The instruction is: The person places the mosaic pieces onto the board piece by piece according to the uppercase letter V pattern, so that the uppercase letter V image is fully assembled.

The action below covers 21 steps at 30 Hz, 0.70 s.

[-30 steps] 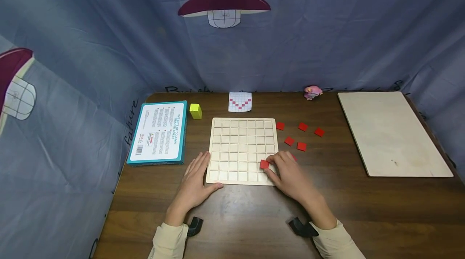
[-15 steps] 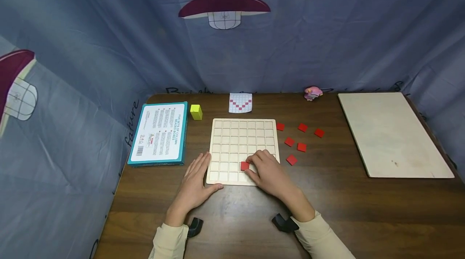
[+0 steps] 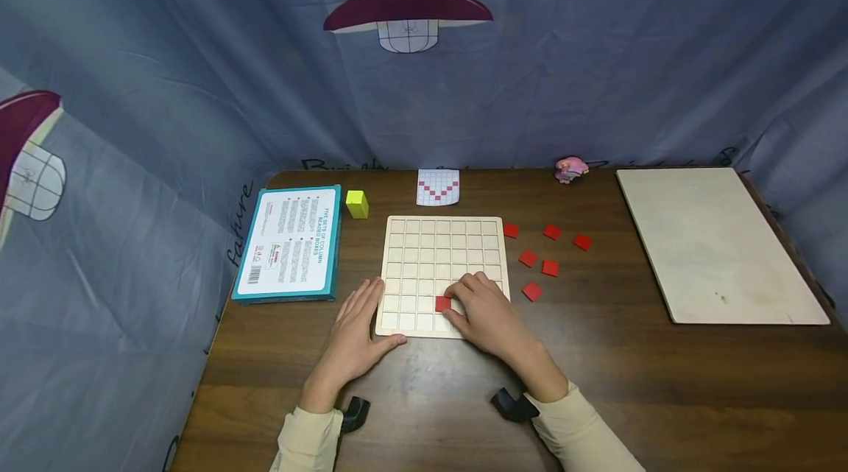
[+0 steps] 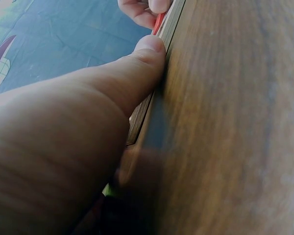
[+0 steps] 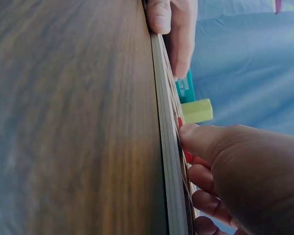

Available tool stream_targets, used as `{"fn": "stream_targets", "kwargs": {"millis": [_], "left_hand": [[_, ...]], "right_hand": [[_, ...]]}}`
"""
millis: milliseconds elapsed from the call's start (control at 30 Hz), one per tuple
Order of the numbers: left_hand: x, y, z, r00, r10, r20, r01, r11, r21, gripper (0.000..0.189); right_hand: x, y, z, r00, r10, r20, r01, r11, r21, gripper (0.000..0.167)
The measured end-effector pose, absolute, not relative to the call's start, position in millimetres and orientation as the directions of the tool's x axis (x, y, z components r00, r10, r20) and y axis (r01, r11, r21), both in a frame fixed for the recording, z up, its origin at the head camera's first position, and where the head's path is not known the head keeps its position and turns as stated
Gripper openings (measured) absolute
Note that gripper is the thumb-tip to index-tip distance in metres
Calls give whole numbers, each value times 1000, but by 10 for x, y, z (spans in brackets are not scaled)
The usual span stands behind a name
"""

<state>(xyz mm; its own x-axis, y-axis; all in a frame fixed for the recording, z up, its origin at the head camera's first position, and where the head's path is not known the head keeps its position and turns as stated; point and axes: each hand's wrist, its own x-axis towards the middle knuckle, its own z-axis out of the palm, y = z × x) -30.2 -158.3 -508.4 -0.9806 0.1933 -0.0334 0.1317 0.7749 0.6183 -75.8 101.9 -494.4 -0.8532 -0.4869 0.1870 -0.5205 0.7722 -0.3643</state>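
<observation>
A pale wooden grid board (image 3: 427, 255) with square recesses lies on the table. My right hand (image 3: 489, 314) pinches a red square tile (image 3: 442, 303) between thumb and fingers, over the middle column, second row from the front. In the right wrist view, the tile (image 5: 188, 156) shows thin and edge-on behind the thumb, right at the board's surface. My left hand (image 3: 358, 332) rests along the board's left edge with its fingers straight, its thumb at the front left corner. Several loose red tiles (image 3: 550, 268) lie right of the board.
Behind the board is a paper card (image 3: 438, 188) with a red V pattern on a grid. A blue-edged box (image 3: 288, 244) and a yellow block (image 3: 357, 204) stand left. A pink figurine (image 3: 570, 169) and a large pale board (image 3: 718, 247) are right.
My right hand has carried the red tile leftward across the board, from near its right side to the middle column, slowing in the last half second. The left hand stays put.
</observation>
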Motion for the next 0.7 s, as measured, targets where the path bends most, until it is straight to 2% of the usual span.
{"fn": "stream_targets", "kwargs": {"millis": [233,433,600,700], "left_hand": [[-291,-1594,-5106,-980,194,-38,130,778,615,105],[-302,-1595,-5113,-979,201,-33,140,781,608,104],[-314,-1580,-5104,-978,206,-26,149,784,602,102],[-316,-1573,-5097,-978,206,-32,146,786,601,102]], "right_hand": [[-744,991,-4969,-865,-468,182,-501,777,-382,18],[-747,1030,-4937,-857,-463,226,-515,757,-402,24],[-825,1261,-4938,-855,-424,297,-517,733,-442,30],[-869,1517,-4928,-883,-375,283,-469,742,-479,31]]}}
